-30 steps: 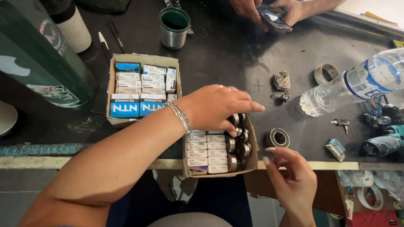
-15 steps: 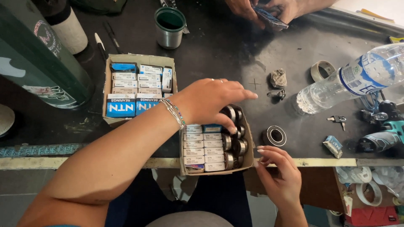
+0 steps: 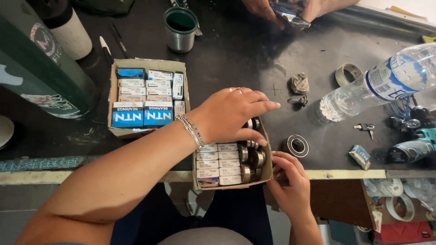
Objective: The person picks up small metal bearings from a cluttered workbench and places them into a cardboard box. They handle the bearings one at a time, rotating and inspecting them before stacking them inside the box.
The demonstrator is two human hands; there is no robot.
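Two hands at a small cardboard box (image 3: 268, 170) of bearings.

The box sat at the table edge, filled with rows of small white cartons (image 3: 218, 163) and bare metal bearings (image 3: 252, 159). The left hand (image 3: 231, 115) lay flat over its far end, fingers spread, holding nothing. The right hand (image 3: 288, 174) pressed the box's near corner, fingers curled against the wall.

Two open brown cardboard boxes (image 3: 144, 65) (image 3: 267, 169); one clear plastic water bottle (image 3: 377, 81); one green metal cup (image 3: 180, 29); one loose steel ring bearing (image 3: 297, 145); one tape roll (image 3: 348, 73).
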